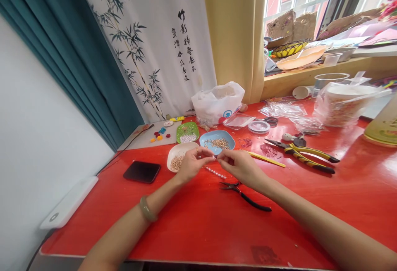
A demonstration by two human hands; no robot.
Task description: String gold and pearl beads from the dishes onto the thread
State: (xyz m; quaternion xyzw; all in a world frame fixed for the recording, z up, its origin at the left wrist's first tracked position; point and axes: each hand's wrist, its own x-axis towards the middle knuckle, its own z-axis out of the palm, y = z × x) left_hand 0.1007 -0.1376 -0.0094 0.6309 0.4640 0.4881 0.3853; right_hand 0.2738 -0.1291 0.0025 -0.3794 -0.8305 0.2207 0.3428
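My left hand (192, 164) and my right hand (238, 165) meet fingertip to fingertip over the red table, both pinched closed. What sits between the fingertips is too small to make out. Just beneath them is a short string of pearl-like beads (216, 173); whether it joins what I hold, I cannot tell. Behind my left hand stands a cream dish (172, 150) with small gold beads (176, 163), partly covered by the hand. A blue dish (214, 134) of gold pieces is right beyond my fingers. Black-handled pliers (254, 203) lie below my right hand.
Yellow tweezers (267, 159) and larger yellow-black pliers (305, 155) lie to the right. A green dish (187, 126) holds pale beads. At the left is a black phone (142, 172). A white plastic bag (217, 99) stands at the back; a bag-wrapped tub (344, 105) stands far right.
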